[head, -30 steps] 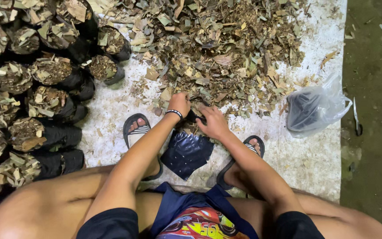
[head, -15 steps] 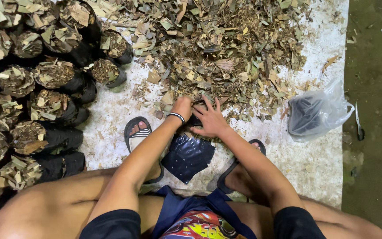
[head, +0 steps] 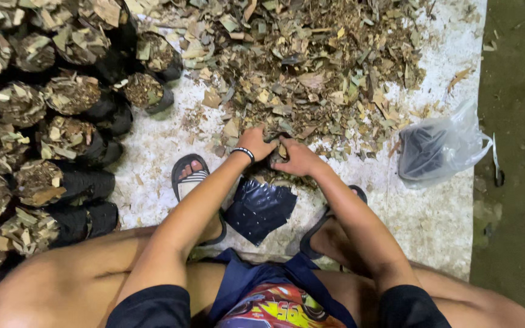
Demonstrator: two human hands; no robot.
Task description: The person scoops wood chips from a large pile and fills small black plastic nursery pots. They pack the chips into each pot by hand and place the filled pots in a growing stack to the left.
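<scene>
Both hands' grip clenched on leaf litter at pile edge, left hand, right hand, above black bag

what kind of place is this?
Probably a plant-nursery potting spot on the ground: a heap of dry leaf mulch on a white sheet, rows of filled black grow bags, both hands at an empty black bag.

One head-worn camera looks steeply down, close over the person's knees, facing the leaf pile ahead
</scene>
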